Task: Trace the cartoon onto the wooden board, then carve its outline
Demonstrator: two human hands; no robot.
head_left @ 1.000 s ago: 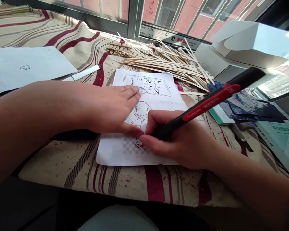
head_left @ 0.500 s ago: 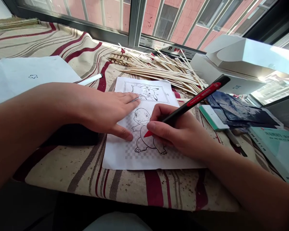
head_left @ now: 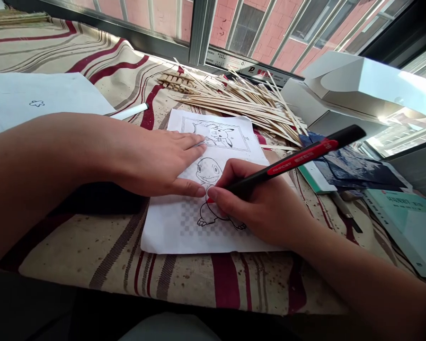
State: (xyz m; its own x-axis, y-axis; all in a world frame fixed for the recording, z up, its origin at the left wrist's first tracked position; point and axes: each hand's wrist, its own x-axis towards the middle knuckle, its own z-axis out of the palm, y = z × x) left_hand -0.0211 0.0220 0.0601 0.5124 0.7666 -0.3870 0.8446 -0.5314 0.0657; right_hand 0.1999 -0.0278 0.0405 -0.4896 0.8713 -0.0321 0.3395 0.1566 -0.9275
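Observation:
My left hand (head_left: 156, 163) lies flat on a sheet of white printed paper (head_left: 163, 239), holding nothing, with its thumb close to the pen tip. My right hand (head_left: 250, 203) grips a red and black marker pen (head_left: 291, 162), whose red tip touches the outline of a cartoon Charmander (head_left: 208, 171). The tip sits on the figure's left side, partly hidden by my fingers. Above that figure, a framed Pikachu drawing (head_left: 216, 135) is printed near the top of the sheet, just beyond my left fingertips.
A pile of bamboo skewers (head_left: 241, 106) lies beyond the sheet on a striped cloth (head_left: 92, 270). A white box (head_left: 362, 80) stands at the right, near a dark blue print (head_left: 351, 168), a craft knife (head_left: 344, 210) and a green book (head_left: 404, 227). A window runs along the back.
My right hand and the pen tip have shifted slightly left along the figure. My left thumb has moved closer to the pen tip.

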